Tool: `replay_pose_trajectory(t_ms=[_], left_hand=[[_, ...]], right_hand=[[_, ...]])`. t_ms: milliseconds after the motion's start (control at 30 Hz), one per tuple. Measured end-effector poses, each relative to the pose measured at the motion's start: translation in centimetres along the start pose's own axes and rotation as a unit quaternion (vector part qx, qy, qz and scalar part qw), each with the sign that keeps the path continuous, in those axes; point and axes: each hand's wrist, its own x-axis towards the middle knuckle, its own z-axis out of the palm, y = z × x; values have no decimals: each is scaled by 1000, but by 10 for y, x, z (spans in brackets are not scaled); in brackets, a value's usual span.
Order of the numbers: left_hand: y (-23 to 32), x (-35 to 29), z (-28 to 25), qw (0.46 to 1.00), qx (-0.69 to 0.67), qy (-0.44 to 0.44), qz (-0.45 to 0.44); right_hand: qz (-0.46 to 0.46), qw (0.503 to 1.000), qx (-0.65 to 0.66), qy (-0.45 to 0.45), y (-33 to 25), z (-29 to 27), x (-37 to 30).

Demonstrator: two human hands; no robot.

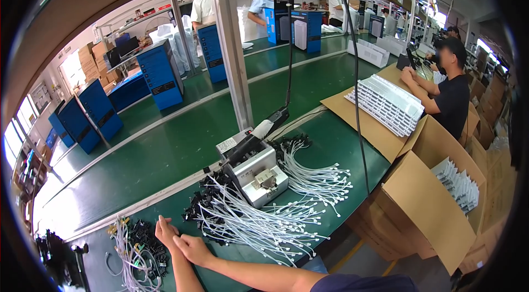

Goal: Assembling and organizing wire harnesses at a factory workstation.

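At the near edge of the green bench, my left hand points away from me with its fingers mostly stretched out and nothing seen in them. My right hand lies against the left wrist, its fingers loosely curled and partly hidden; no object shows in it. Just right of my hands spreads a large bundle of white cables with black ends. A silver and black bench device stands behind it. A smaller tangle of light cables and black connectors lies to the left of my hands.
Another white cable bundle lies right of the device. A metal post and a hanging black cord rise nearby. Blue boxes stand beyond. At right are white slotted panels, an open carton and a seated person.
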Motion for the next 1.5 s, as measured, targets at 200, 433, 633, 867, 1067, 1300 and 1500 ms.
replay_pose_trajectory(t_ms=[200, 433, 633, 867, 1067, 1300, 1500], left_hand=[[21, 21, 40, 1000, 8, -20, 19], [-6, 30, 29, 996, 73, -19, 41], [-11, 35, 35, 999, 30, -37, 11], [-8, 42, 29, 1000, 4, -13, -24], [-8, 43, 33, 999, -33, 0, -29], [-15, 44, 33, 999, -29, -13, -44], [-20, 47, 27, 999, -25, -11, -38]], right_hand=[[20, 998, -45, 37, 4, -14, 10], [12, 998, -60, 25, -4, 0, 6], [82, 996, 7, 28, 6, -1, 5], [41, 997, -13, 69, 11, 31, 26], [-25, 991, -122, 47, 12, 24, 35], [-1, 993, -99, 64, 17, 16, 52], [12, 994, -106, 38, 13, 20, 51]])
